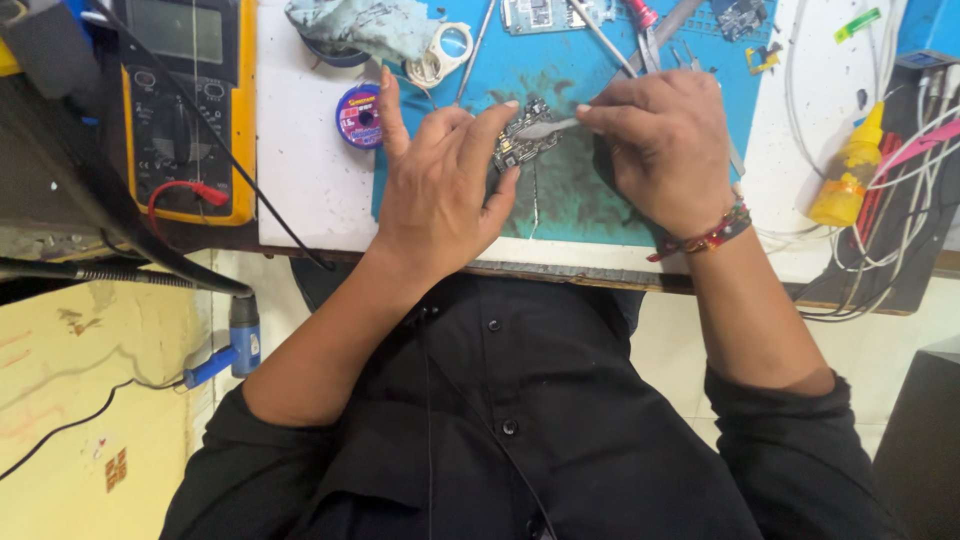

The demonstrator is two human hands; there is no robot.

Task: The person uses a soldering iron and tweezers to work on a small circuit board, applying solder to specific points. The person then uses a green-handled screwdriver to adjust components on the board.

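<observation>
A small dark circuit board (524, 140) lies on a stained blue work mat (570, 200). My left hand (440, 185) rests on the mat and pins the board's left edge with its fingertips. My right hand (660, 145) pinches a thin metal tool (548, 127), whose flat tip lies on the board's top. A braided bracelet (705, 240) circles my right wrist. Most of the tool's handle is hidden inside my right hand.
A yellow multimeter (185, 100) with a red lead stands at the left. A small solder wire spool (358, 116), a cloth (365, 25), tweezers and screwdrivers (640, 30) lie at the mat's far edge. A yellow squeeze bottle (848, 170) and tangled white cables (880, 230) sit at the right.
</observation>
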